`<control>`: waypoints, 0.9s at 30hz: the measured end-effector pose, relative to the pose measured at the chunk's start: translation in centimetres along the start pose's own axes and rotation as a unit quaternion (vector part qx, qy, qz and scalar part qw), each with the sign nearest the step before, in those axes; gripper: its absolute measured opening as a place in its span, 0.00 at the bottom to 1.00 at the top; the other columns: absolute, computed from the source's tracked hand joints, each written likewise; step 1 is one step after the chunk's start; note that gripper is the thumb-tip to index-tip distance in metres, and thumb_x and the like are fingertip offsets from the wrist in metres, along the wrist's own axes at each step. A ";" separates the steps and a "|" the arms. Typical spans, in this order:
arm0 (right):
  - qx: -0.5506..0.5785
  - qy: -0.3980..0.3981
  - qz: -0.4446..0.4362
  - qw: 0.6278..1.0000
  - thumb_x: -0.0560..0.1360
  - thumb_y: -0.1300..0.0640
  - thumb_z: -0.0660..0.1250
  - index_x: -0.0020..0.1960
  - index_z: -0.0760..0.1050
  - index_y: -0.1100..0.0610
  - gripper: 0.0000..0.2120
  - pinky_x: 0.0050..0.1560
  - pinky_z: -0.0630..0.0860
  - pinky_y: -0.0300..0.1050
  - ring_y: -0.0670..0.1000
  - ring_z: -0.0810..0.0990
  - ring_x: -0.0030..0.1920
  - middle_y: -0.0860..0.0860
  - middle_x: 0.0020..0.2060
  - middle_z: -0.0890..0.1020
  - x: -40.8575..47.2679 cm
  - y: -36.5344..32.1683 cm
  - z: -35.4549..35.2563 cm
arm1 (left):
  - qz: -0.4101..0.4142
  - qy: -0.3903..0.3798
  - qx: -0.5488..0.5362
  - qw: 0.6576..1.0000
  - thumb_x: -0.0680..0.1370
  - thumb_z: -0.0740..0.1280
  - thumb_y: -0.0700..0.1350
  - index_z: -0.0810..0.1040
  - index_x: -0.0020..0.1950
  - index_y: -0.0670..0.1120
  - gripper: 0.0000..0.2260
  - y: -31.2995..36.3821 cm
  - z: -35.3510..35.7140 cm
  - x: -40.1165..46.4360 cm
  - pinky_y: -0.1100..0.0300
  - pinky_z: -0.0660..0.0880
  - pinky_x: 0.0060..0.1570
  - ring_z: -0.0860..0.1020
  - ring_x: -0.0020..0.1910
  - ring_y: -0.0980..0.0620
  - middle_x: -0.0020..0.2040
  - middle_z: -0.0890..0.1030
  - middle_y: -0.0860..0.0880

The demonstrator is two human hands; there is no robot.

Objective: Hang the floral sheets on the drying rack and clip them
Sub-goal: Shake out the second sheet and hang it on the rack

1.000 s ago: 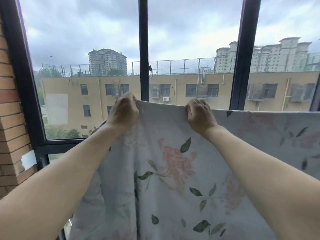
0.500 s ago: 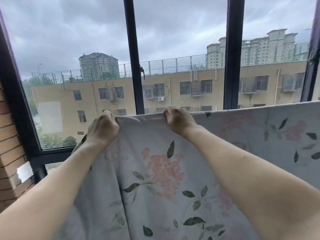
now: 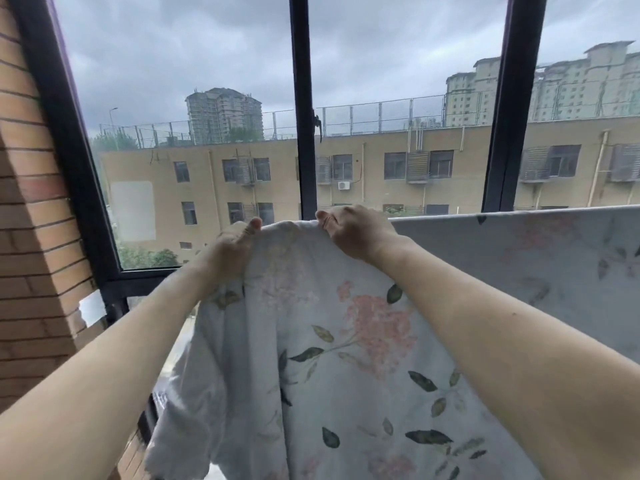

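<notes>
A pale floral sheet (image 3: pixel 346 341) with pink blossoms and green leaves hangs in front of me, its top edge stretched across at window-sill height. My left hand (image 3: pixel 232 247) grips the sheet's bunched left end at the top edge. My right hand (image 3: pixel 356 233) grips the top edge a short way to the right. Further right the sheet's top edge (image 3: pixel 519 220) runs straight and taut. The drying rack's bar is hidden under the cloth. No clips are in view.
A large window with black frames (image 3: pixel 304 133) stands right behind the sheet. A brick wall (image 3: pixel 31 202) closes the left side. Buildings and grey sky lie beyond the glass.
Both hands stayed on the sheet's top edge and came closer together. The left end of the sheet is more bunched. The view swung slightly.
</notes>
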State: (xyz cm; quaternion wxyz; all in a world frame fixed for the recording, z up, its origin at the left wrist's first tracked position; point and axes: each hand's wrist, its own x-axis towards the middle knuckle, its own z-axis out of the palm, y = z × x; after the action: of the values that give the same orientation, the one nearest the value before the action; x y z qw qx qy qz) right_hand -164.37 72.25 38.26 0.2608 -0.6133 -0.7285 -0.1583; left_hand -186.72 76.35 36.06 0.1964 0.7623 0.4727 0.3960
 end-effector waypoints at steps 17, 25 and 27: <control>-0.119 0.302 0.052 0.944 0.81 0.48 0.47 0.36 0.72 0.54 0.22 0.47 0.67 0.48 0.52 0.66 0.33 0.52 0.31 0.74 1.0 -5.9 6.8 | -0.048 0.036 0.082 0.995 0.63 0.54 0.43 0.72 0.34 0.42 0.09 -10.2 -1.4 -7.7 0.54 0.71 0.36 0.75 0.37 0.42 0.33 0.78 0.46; -0.151 0.256 0.069 0.952 0.80 0.46 0.45 0.42 0.73 0.57 0.23 0.54 0.65 0.50 0.59 0.76 0.48 0.58 0.43 0.80 1.5 -9.2 7.2 | 0.008 0.028 0.240 0.970 0.74 0.59 0.42 0.79 0.44 0.46 0.09 -12.4 -3.8 -5.7 0.54 0.67 0.40 0.72 0.41 0.39 0.44 0.78 0.42; -0.135 0.250 0.096 0.954 0.80 0.45 0.45 0.43 0.72 0.56 0.22 0.55 0.64 0.49 0.57 0.74 0.51 0.55 0.43 0.77 1.7 -11.2 7.7 | 0.020 0.005 0.236 0.972 0.75 0.59 0.42 0.80 0.49 0.46 0.10 -13.1 -4.1 -5.2 0.54 0.67 0.41 0.74 0.44 0.39 0.46 0.79 0.41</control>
State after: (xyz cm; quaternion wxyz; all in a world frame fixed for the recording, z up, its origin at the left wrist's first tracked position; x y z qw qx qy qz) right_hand -176.93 75.69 33.96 0.3630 -0.6509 -0.5497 -0.3775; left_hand -198.60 77.71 27.51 0.0010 0.7948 0.5379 0.2810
